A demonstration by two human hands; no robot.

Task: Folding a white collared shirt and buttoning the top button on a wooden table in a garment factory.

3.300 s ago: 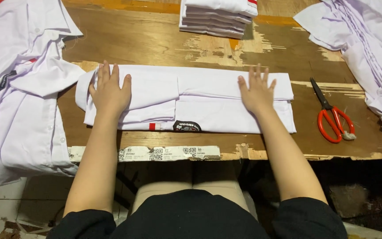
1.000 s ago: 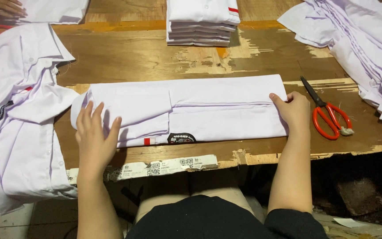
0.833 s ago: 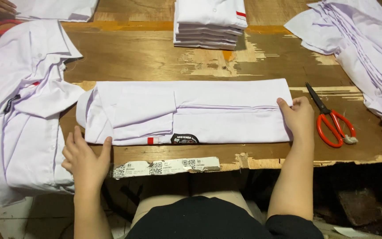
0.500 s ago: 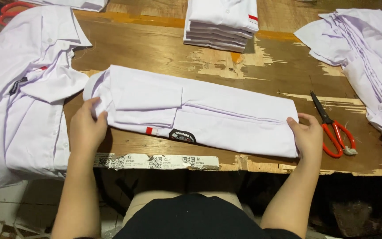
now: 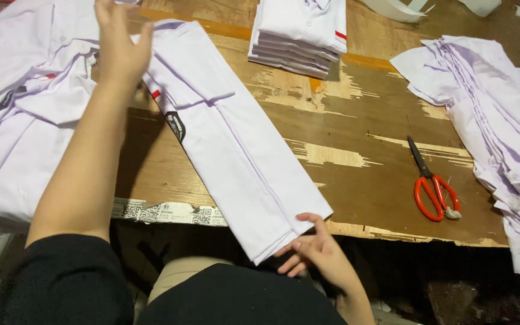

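Shirt, white, folded into long strip, lies diagonal across wooden table. Left hand grasps its far end, lifted; right hand pinches near end at table edge. Red scissors well apart, right.

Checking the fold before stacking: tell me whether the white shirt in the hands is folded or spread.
Folded. The white shirt is a long narrow strip with layered edges, lying diagonally between the left hand and right hand.
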